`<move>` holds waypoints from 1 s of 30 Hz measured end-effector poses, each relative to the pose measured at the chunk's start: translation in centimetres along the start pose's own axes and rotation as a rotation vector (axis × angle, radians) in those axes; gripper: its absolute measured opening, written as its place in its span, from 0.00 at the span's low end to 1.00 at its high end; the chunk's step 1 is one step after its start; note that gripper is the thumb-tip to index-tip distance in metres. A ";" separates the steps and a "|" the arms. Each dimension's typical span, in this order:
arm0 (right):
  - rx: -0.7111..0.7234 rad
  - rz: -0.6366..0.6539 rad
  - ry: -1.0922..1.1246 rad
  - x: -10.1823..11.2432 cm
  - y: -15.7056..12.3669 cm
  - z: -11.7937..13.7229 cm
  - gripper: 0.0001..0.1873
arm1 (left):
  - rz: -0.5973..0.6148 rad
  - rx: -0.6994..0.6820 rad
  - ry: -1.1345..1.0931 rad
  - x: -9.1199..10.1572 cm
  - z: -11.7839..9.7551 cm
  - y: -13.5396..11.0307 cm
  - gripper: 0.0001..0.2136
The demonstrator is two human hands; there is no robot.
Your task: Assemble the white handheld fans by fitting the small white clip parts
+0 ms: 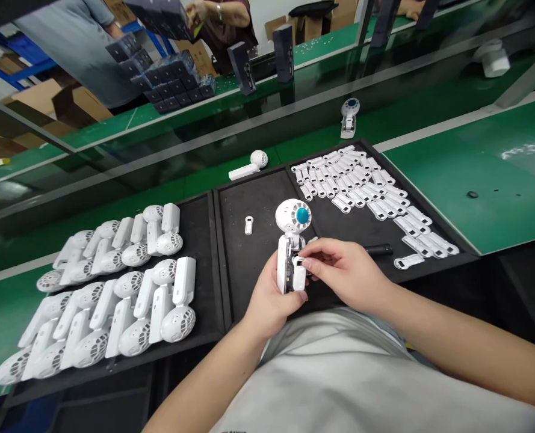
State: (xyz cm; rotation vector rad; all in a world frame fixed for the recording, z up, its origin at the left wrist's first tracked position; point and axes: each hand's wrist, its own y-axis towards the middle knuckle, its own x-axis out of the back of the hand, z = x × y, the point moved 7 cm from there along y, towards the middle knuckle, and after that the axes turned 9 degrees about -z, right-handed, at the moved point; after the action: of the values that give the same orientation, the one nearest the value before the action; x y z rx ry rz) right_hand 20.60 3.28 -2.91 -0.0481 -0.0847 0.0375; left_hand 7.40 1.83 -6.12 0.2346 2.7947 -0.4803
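Here, my left fingers (295, 300) grip a white device (284, 248), its round head (287, 214) towards 12 o'clock; my right fingers (316, 267) pinch a small white piece (299, 276) at its handle (281, 272).

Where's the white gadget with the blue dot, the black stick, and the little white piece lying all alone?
White gadget (289, 221): head view, on its round head.
Black stick (379, 249): head view, on its visible middle.
Little white piece (248, 225): head view, on its middle.

Handheld fans (103, 305) left, cover panels (367, 192) right
Between them, one panel (248, 225) lies in a tray (235, 264) (another fan (245, 171) is behind).
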 end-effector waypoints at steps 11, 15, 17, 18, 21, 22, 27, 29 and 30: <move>0.054 -0.206 -0.004 -0.2 -0.1 -0.6 0.05 | 0.014 0.030 -0.041 -0.2 0.5 -0.3 0.31; 0.122 -0.203 -0.080 -0.2 0.1 -0.5 0.07 | -0.017 0.054 -0.092 -0.1 0.7 -0.3 0.30; 0.233 -0.176 -0.233 0.5 0.4 -0.5 0.12 | -0.064 0.074 -0.153 0.3 0.5 -0.3 0.28; 0.313 -0.154 -0.369 0.9 0.4 -0.6 0.16 | -0.089 0.082 -0.186 0.6 0.4 -0.3 0.26; 0.484 -0.055 -0.905 2.0 0.5 -2.6 0.26 | -0.146 0.073 -0.277 1.8 -0.3 -0.3 0.21; 0.489 -0.004 -1.057 2.4 0.6 -3.9 0.27 | -0.166 0.060 -0.300 2.3 -0.6 -0.2 0.21; 0.493 0.164 -1.325 3.5 0.8 -6.7 0.14 | -0.254 0.000 -0.365 4.4 -1.6 -0.1 0.18; 0.531 0.087 -1.297 4.2 0.7 -5.0 0.16 | -0.283 -0.028 -0.384 4.8 -2.1 -0.1 0.18; 0.546 0.017 -1.251 4.7 0.5 -3.7 0.17 | -0.296 -0.042 -0.391 4.9 -2.4 -0.1 0.18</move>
State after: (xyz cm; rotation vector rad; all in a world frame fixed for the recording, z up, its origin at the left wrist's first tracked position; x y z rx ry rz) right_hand 25.58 3.82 -6.20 0.5317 -1.3193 0.1023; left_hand 2.18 3.09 -5.46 -0.2605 2.4558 -0.4738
